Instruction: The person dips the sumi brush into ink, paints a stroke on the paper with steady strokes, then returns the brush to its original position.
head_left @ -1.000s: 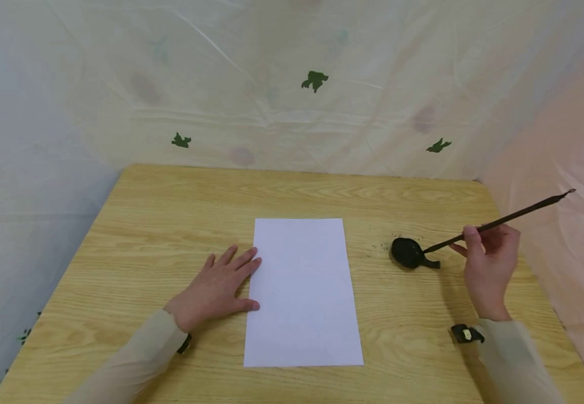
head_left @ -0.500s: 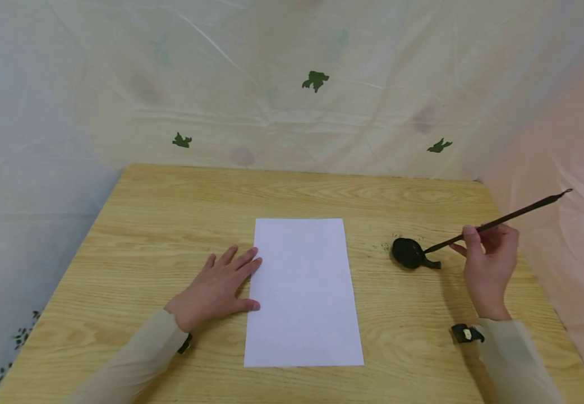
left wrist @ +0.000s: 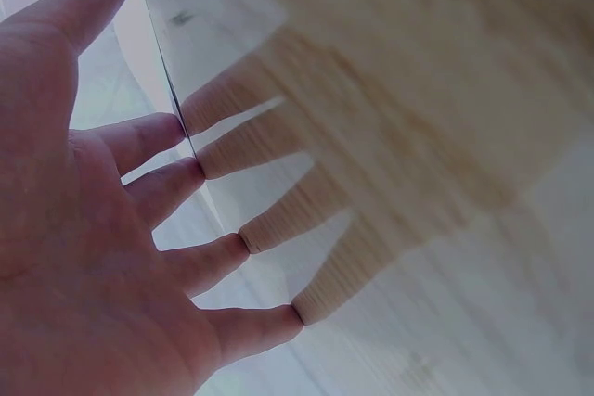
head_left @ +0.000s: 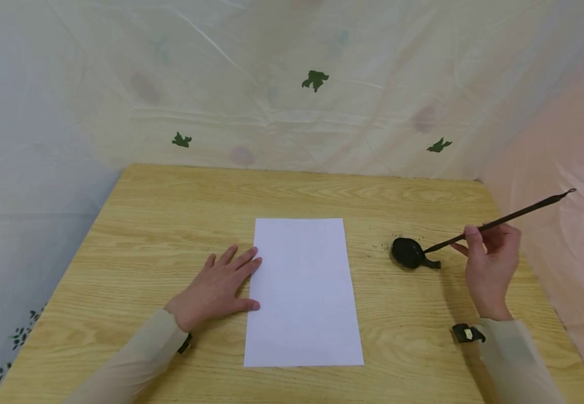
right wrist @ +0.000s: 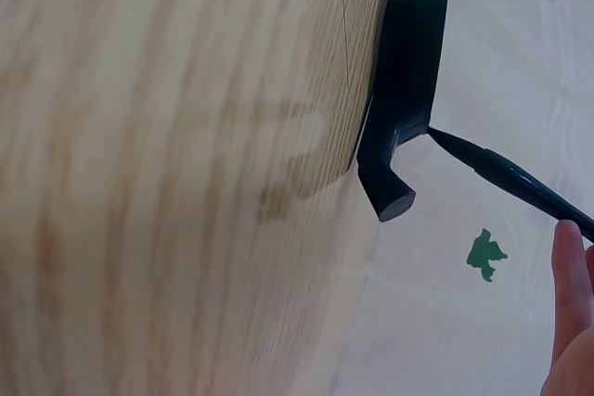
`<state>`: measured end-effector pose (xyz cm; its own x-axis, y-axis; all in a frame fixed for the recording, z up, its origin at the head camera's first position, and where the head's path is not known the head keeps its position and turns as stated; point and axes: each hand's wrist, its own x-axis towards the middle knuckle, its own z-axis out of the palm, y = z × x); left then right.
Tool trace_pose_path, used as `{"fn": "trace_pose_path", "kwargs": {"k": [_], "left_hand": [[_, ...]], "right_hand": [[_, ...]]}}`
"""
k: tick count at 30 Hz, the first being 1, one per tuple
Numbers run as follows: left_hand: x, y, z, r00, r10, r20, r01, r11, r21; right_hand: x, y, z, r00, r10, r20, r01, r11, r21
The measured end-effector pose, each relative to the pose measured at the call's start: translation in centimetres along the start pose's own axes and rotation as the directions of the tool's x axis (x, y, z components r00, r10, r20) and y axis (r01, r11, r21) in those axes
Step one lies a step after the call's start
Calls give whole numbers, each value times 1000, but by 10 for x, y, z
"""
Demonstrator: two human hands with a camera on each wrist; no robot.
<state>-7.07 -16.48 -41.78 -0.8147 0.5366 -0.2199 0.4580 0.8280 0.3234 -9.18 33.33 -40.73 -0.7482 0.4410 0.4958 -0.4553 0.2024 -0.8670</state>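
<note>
Fingers [head_left: 245, 257] spread wide, the person's left hand [head_left: 213, 294] lies palm down at the long left edge of a white sheet of paper [head_left: 304, 303]. The thumb tip and the tips of the nearest fingers overlap that edge; the little finger rests on the wood beside it. In the left wrist view the fingertips press on the tabletop, which mirrors them.

The right hand [head_left: 492, 275] pinches a long dark brush [head_left: 521, 213] about the middle of its shaft, between thumb and curled fingers. The brush slants, its looped end raised up to the right and its tip pointing down to the left. That tip meets the right-hand rim of a small black dish [head_left: 405, 252], near the dish's stubby, curved handle [head_left: 432, 264]; whether any of the tip lies inside cannot be told.

The dish sits on the table right of the paper, apart from it, between the sheet and the right hand. Dark specks [head_left: 385, 247] dot the wood just beside it. The sheet lies upright in the head view, its face blank.

Pale sleeves [head_left: 137, 350] cover both forearms, with a black wrist device [head_left: 467, 334] at the right cuff. Beneath everything spreads a wood-grained table [head_left: 196, 202], and behind it hangs pale cloth [head_left: 271, 45] printed with green bird shapes [head_left: 315, 81].
</note>
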Motion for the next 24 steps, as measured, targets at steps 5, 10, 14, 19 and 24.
{"fn": "trace_pose_path", "kwargs": {"k": [5, 10, 14, 19, 24], "left_hand": [[0, 0, 0, 1000, 4, -4, -4, 1000, 2], [0, 0, 0, 1000, 6, 0, -6, 1000, 6], [1, 0, 0, 1000, 3, 4, -3, 1000, 8], [1, 0, 0, 1000, 3, 4, -3, 1000, 13], [1, 0, 0, 1000, 6, 2, -6, 1000, 16]], "right_hand": [[0, 0, -1, 1000, -1, -14, 1, 1000, 5], [1, -2, -2, 999, -2, -34, 4, 998, 60], [2, -6, -2, 999, -23, -45, 31, 983, 179], [3, -12, -1, 999, -28, -47, 40, 966, 256], [0, -13, 1, 999, -50, -14, 52, 970, 238]]}}
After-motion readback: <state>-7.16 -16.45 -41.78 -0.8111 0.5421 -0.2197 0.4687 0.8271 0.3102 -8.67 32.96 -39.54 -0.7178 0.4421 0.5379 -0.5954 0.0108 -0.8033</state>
